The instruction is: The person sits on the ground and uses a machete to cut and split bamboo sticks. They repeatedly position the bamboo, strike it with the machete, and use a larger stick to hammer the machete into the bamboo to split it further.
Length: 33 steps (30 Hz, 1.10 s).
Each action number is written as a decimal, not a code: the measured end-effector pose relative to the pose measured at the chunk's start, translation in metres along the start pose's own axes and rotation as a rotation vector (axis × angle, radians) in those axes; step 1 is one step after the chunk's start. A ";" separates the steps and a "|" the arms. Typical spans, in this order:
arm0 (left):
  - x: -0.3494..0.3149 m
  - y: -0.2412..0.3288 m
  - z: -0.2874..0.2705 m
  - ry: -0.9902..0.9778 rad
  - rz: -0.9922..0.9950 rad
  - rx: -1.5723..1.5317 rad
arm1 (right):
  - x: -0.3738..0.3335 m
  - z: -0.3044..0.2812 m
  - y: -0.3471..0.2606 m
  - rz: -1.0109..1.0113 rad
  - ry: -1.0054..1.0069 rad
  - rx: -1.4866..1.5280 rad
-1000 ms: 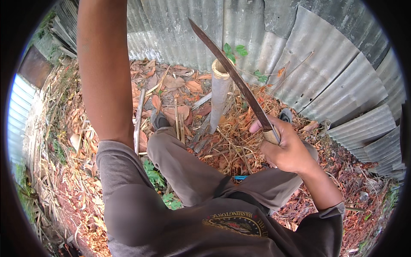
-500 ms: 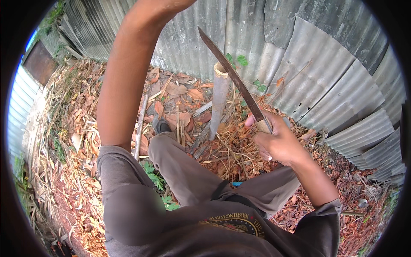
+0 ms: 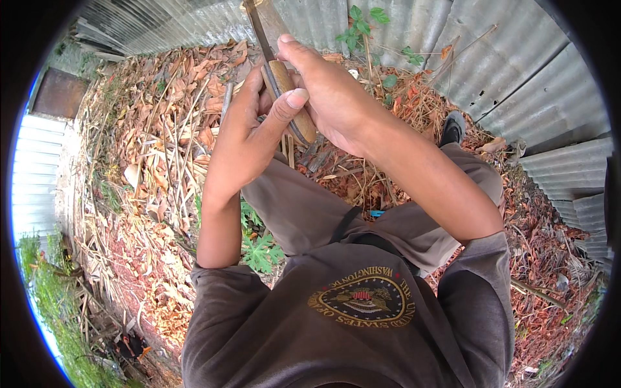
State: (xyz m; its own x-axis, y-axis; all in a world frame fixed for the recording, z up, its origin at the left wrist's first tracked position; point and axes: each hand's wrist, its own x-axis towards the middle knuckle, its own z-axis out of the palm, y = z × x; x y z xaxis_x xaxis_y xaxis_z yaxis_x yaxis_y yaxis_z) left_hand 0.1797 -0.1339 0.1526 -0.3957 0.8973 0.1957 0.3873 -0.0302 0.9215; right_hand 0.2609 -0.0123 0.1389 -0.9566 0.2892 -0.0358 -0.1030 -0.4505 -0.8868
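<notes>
A machete with a wooden handle (image 3: 301,123) is between my two hands at the top centre, its dark blade (image 3: 257,29) pointing up toward the upper edge. My left hand (image 3: 249,132) is closed on it, the thumb lying across the handle. From the right, my right hand (image 3: 333,97) presses its palm to the handle, thumb pointing up beside the blade; its other fingers are partly hidden. Just behind the blade stands a pale hollow post (image 3: 273,24), cut off by the picture's upper edge.
Corrugated metal sheets (image 3: 517,84) wall off the far side and the right. Dry leaves and sticks (image 3: 155,123) cover the ground. A green plant (image 3: 262,253) grows beside my left leg, and a leafy stem (image 3: 359,26) rises by the wall. My shoe (image 3: 454,127) shows at right.
My left arm has come down from the top, and its hand now grips the machete. My right hand has carried the machete left and upward. The view has shifted.
</notes>
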 end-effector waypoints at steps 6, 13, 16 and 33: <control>0.000 -0.019 0.001 -0.053 -0.180 -0.015 | -0.013 -0.021 -0.001 0.034 -0.016 -0.169; 0.009 -0.011 0.005 0.130 -0.246 -0.057 | -0.022 -0.023 -0.008 -0.079 0.068 -0.207; 0.010 -0.004 -0.013 0.131 -0.309 -0.150 | -0.043 -0.045 -0.030 -0.209 0.162 -0.448; 0.015 0.014 -0.084 0.388 -0.415 0.068 | -0.491 -0.315 0.435 1.273 1.410 -0.966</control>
State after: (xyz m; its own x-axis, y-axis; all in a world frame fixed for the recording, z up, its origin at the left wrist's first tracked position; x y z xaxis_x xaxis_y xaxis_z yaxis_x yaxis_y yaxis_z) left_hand 0.1096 -0.1583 0.1969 -0.7981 0.5998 -0.0575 0.1814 0.3301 0.9264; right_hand 0.7721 -0.0844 -0.3747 0.4682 0.7399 -0.4831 0.8488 -0.5285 0.0132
